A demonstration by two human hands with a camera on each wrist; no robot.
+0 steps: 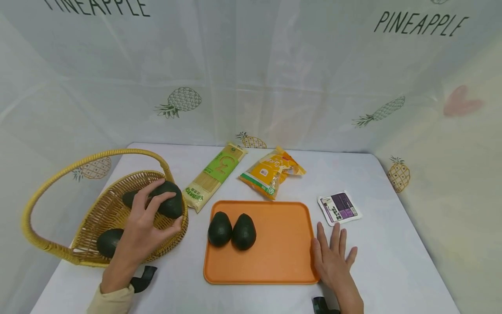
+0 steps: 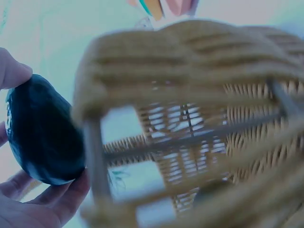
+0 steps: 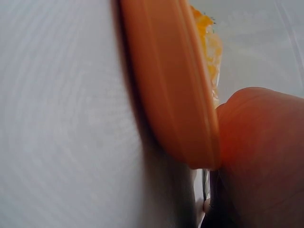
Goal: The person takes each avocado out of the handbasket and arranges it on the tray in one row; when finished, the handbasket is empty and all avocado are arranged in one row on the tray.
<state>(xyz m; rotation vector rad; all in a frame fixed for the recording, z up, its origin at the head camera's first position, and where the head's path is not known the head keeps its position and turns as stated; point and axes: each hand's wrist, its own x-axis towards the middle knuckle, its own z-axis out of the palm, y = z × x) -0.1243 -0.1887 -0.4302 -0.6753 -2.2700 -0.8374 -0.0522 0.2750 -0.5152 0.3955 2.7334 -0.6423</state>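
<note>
My left hand (image 1: 143, 229) grips a dark green avocado (image 1: 171, 201) between thumb and fingers, at the right side of a wicker basket (image 1: 92, 218) with a tall yellow handle. In the left wrist view the held avocado (image 2: 45, 133) shows beside the basket's blurred weave (image 2: 190, 61). Two more avocados lie in the basket: one (image 1: 109, 242) at the front, another (image 1: 128, 198) partly hidden behind the fingers. On the orange tray (image 1: 282, 244), two avocados (image 1: 231, 231) stand side by side at the left. My right hand (image 1: 335, 261) lies with fingers spread at the tray's right edge (image 3: 175, 85).
Behind the tray lie a green and yellow pack of noodles (image 1: 215, 176) and an orange food bag (image 1: 272, 172). A small white and purple packet (image 1: 339, 208) is beyond the right hand. A pineapple-print curtain (image 1: 274, 78) hangs behind the white table (image 1: 392, 253).
</note>
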